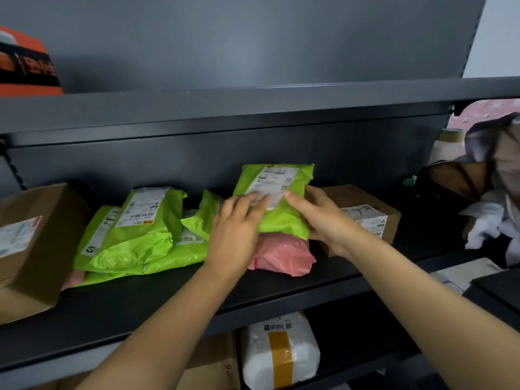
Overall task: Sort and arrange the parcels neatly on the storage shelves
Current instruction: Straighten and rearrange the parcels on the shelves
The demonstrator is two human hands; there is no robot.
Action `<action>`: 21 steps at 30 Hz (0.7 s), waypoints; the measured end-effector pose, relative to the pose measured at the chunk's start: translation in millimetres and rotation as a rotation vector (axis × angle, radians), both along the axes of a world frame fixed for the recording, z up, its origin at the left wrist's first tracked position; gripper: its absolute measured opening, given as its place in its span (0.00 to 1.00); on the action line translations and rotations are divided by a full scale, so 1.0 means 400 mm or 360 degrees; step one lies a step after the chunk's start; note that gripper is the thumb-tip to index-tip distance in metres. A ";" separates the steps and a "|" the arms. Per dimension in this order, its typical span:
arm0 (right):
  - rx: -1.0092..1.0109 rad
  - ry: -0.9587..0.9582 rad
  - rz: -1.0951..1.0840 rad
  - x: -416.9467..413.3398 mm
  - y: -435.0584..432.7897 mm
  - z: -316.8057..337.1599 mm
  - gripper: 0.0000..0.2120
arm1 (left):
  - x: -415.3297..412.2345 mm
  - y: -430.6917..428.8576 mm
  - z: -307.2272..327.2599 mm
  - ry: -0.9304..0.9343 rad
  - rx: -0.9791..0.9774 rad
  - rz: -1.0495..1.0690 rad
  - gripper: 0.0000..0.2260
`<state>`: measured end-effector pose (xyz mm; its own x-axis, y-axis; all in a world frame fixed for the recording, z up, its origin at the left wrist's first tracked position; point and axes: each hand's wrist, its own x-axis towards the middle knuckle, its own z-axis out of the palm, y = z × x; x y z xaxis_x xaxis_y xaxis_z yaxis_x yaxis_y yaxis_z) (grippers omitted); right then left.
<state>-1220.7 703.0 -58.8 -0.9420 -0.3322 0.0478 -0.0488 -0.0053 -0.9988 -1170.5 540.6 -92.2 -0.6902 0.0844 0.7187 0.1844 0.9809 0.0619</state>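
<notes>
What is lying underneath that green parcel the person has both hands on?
A pink parcel lies under the green parcel, its crumpled front sticking out. Its back part is covered by the green parcel and the left hand, so anything else beneath cannot be seen.

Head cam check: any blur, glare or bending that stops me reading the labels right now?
Head view: wide-angle lens bows the shelf edge; the label on the green parcel is soft, its print unreadable; the orange box at the left edge is smeared; the lower bay lies in shadow; no harsh glare.
</notes>
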 end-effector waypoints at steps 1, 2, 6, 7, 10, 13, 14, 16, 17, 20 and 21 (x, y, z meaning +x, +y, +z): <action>-0.0033 0.0029 -0.0020 0.002 -0.005 -0.002 0.30 | -0.002 0.010 -0.006 -0.0013 -0.0031 -0.0053 0.25; -0.0054 0.0086 -0.0077 -0.001 -0.006 -0.005 0.31 | -0.001 0.018 -0.013 -0.0035 -0.0035 -0.0131 0.29; 0.0027 0.0230 -0.0284 -0.025 0.029 -0.009 0.34 | 0.007 0.006 -0.046 -0.0116 0.0050 -0.0312 0.32; 0.0047 0.0232 -0.0305 -0.031 0.040 -0.012 0.34 | 0.011 -0.004 -0.054 -0.0122 0.0083 -0.0304 0.33; 0.0088 0.0193 -0.0286 -0.053 0.056 -0.030 0.34 | 0.026 -0.032 -0.071 -0.0237 0.0215 -0.0256 0.36; 0.0633 0.0409 -0.0326 -0.079 0.054 -0.056 0.35 | 0.038 -0.047 -0.092 -0.0430 0.0241 -0.0260 0.37; 0.0905 0.0526 -0.0375 -0.085 0.052 -0.062 0.33 | 0.040 -0.047 -0.098 -0.0513 0.0262 -0.0268 0.36; 0.1253 0.0771 -0.0488 -0.087 0.045 -0.070 0.26 | 0.037 -0.042 -0.108 -0.0621 0.0342 -0.0276 0.31; 0.1339 0.0901 -0.0522 -0.087 0.039 -0.072 0.22 | 0.031 -0.039 -0.112 -0.0616 0.0389 -0.0273 0.28; 0.1497 0.1135 -0.0292 -0.087 0.018 -0.068 0.16 | 0.011 -0.026 -0.115 -0.0518 0.0526 -0.0245 0.23; 0.1522 0.1110 -0.0107 -0.082 0.011 -0.063 0.19 | 0.004 -0.021 -0.116 -0.0495 0.0555 -0.0223 0.22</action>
